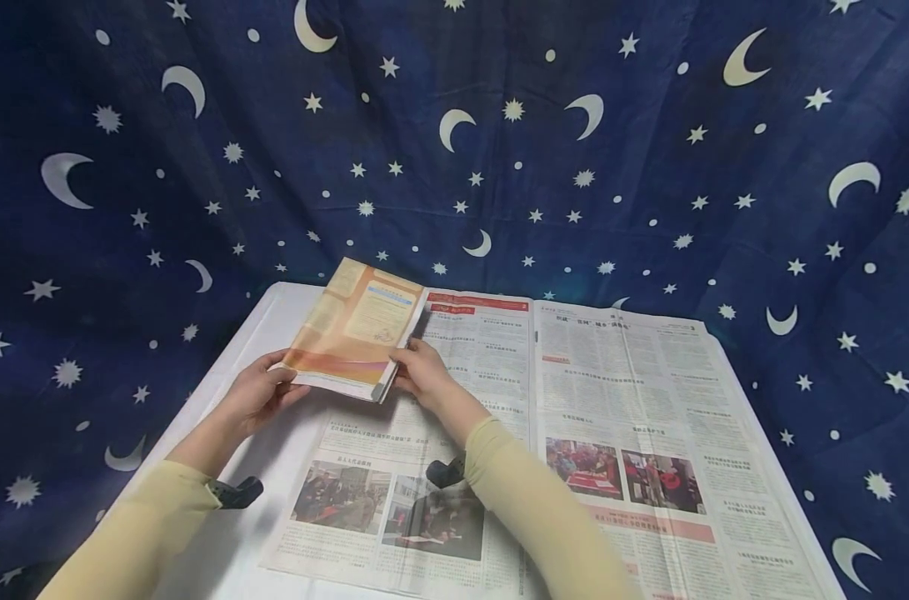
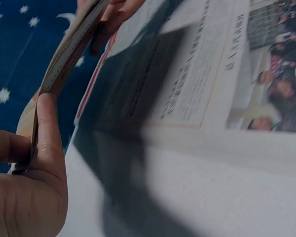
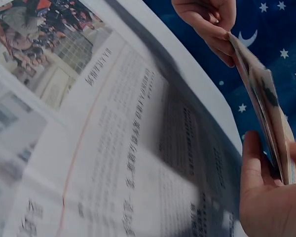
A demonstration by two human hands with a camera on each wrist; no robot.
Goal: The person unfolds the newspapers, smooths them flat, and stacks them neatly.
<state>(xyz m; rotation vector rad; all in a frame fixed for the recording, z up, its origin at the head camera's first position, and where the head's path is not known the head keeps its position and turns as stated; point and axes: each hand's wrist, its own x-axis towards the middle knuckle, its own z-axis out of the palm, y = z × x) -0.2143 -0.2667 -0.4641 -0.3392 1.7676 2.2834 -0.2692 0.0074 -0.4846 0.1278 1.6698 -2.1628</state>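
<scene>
Both hands hold an orange and cream booklet (image 1: 357, 325), raised above the table and tilted. At its lower left corner, the left hand (image 1: 257, 392) pinches the edge between thumb and fingers. On the right side near the bottom corner, the right hand (image 1: 424, 372) grips it the same way. Several layers of pages (image 2: 71, 52) show edge-on in the left wrist view. From the right wrist, the booklet (image 3: 259, 94) also appears edge-on, with both hands on it. Beneath lies an open newspaper (image 1: 491, 417) with printed text and photos.
The newspaper covers most of a white table (image 1: 232, 333), whose white surface shows along the left side. A dark blue curtain (image 1: 424, 83) with moons and stars hangs behind and around the table. Dark wrist devices (image 1: 237, 493) sit at both sleeves.
</scene>
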